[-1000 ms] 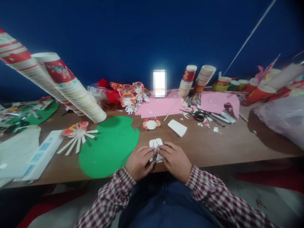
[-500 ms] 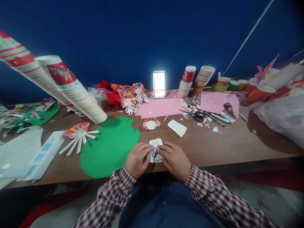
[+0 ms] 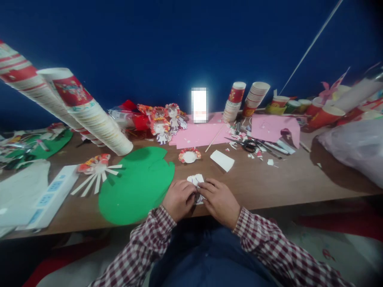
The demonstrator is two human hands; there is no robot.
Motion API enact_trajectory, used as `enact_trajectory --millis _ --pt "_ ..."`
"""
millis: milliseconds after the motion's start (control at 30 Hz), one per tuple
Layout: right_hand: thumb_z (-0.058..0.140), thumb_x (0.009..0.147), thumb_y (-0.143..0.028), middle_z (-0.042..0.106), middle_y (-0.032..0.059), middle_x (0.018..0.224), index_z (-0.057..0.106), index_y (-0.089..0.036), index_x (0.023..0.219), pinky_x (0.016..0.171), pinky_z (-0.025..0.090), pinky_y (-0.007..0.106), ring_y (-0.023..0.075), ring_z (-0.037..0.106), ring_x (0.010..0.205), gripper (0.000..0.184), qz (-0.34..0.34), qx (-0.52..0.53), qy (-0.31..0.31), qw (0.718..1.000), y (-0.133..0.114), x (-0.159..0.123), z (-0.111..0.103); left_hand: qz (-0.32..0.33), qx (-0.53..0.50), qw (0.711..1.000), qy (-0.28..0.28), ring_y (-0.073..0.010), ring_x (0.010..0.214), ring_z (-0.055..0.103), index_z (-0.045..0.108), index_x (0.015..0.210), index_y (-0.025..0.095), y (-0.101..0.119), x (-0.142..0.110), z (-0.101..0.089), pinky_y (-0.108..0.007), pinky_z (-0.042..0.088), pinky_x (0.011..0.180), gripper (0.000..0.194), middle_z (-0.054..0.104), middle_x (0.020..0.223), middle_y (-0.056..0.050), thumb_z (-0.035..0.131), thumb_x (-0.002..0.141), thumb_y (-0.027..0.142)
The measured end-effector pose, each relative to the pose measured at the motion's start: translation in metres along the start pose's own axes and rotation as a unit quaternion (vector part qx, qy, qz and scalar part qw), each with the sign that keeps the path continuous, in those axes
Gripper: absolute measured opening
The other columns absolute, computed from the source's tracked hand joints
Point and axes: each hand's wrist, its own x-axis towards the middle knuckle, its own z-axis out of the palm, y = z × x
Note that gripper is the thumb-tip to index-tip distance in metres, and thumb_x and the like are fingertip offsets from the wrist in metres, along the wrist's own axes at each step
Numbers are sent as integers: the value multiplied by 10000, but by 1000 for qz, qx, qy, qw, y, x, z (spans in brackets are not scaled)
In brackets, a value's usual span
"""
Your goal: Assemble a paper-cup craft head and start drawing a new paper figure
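Observation:
A small white paper cutout [image 3: 196, 178] with dark drawn lines lies at the table's front edge, between my two hands. My left hand [image 3: 180, 198] has its fingers curled and closed at the cutout's left side, covering part of the drawing. From the other side my right hand [image 3: 220, 201] grips the cutout, index finger across it and thumb at its lower right edge. Beyond the cutout sits a paper ring with a red patterned rim [image 3: 190, 156]. Right of that ring rests a blank white paper piece [image 3: 222, 160].
A green paper leaf shape [image 3: 134, 187] and a fringed paper cup [image 3: 97, 171] lie to the left, below leaning cup stacks [image 3: 98, 123]. Decorated paper figures [image 3: 161, 123], pink sheets [image 3: 203, 135], black scissors [image 3: 249, 145] and scraps are behind. A plastic bag [image 3: 356, 147] bulges at right.
My left hand has shifted right and its fingers have curled further over the cutout. The right hand stays almost in place. The whole view has drifted slightly.

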Motion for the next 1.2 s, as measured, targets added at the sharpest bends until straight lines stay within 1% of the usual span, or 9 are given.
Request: enact_trajectory --millis 100,267,333,433,600,767,1000,1100,1200 --pt "484 777 -179 499 45 1200 457 -208 1190 940 330 392 226 352 1143 415 17 4 4 1000 -1 0 1 1 13 1000 -11 -186 886 493 560 862 173 0 -1 1 -358 380 820 151 576 897 -56 444 769 146" --pt "476 758 -177 504 87 1187 262 -134 1322 926 343 388 234 368 1125 604 38 7 9 999 -1 0 3 8 28 999 -16 -202 890 483 567 971 182 0 -2 2 -369 386 806 250 557 915 -67 459 749 142" --pt "468 758 -175 494 91 1201 220 -126 1338 927 342 390 237 367 1126 633 37 9 9 999 0 0 4 13 36 999 -18 -199 882 481 575 974 188 0 -2 2 -367 392 792 253 548 914 -70 454 755 150" --pt "456 762 -167 486 88 1211 224 -134 1337 929 339 390 238 361 1133 621 37 12 9 999 0 -1 4 18 42 999 -28 -192 877 475 593 914 188 1 -2 1 -363 392 788 219 540 920 -67 444 760 144" --pt "465 755 -160 491 85 1203 240 -136 1330 930 340 389 233 361 1129 618 35 14 12 999 0 -1 3 11 43 999 -29 -197 882 467 565 969 167 2 0 0 -373 395 794 246 539 921 -75 442 758 140" --pt "470 747 -159 488 82 1209 252 -140 1326 923 349 387 233 369 1121 619 34 12 14 999 0 0 3 20 45 998 -35 -201 894 466 576 929 170 0 -1 1 -378 398 804 217 535 931 -74 447 757 143" --pt "477 743 -167 492 100 1201 264 -138 1322 921 360 395 236 385 1121 618 34 11 18 999 0 0 3 33 51 998 -2 -247 1038 401 588 904 185 -2 0 0 -435 362 884 204 505 1051 -86 488 728 155" --pt "472 749 -172 464 107 1225 277 -139 1312 944 348 411 233 391 1126 597 37 66 40 996 4 0 2 35 44 998 -7 -245 1056 393 590 913 192 -3 0 0 -440 354 903 214 523 1023 -81 481 733 155" --pt "433 786 -154 452 96 1224 330 -163 1274 955 356 379 200 412 1121 499 59 173 106 977 9 -5 -1 31 37 999 -9 -243 1059 394 590 941 204 -3 0 0 -440 358 902 236 529 1022 -76 469 743 160"
